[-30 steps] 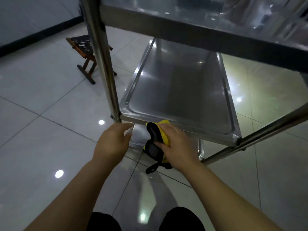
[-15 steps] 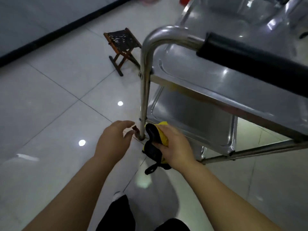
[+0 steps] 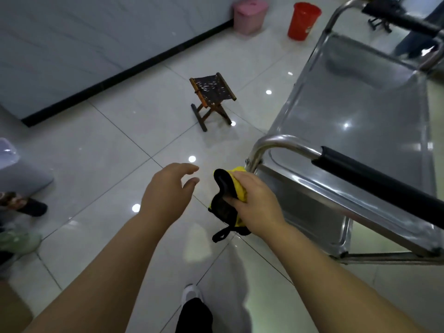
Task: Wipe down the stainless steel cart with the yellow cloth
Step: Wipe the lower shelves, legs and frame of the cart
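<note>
Stainless steel cart [image 3: 355, 121] stood on the tiled floor [image 3: 96, 152], right of a small folding stool [image 3: 211, 97]. Right hand [image 3: 257, 207] gripped the bunched yellow cloth [image 3: 240, 188] just beside the cart's near-left upright. Left hand [image 3: 165, 193] hovered empty, fingers loosely spread.

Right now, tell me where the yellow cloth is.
In the head view the yellow cloth sits just right of centre, held in the right hand, beside the cart's upright post under the handle.
</note>
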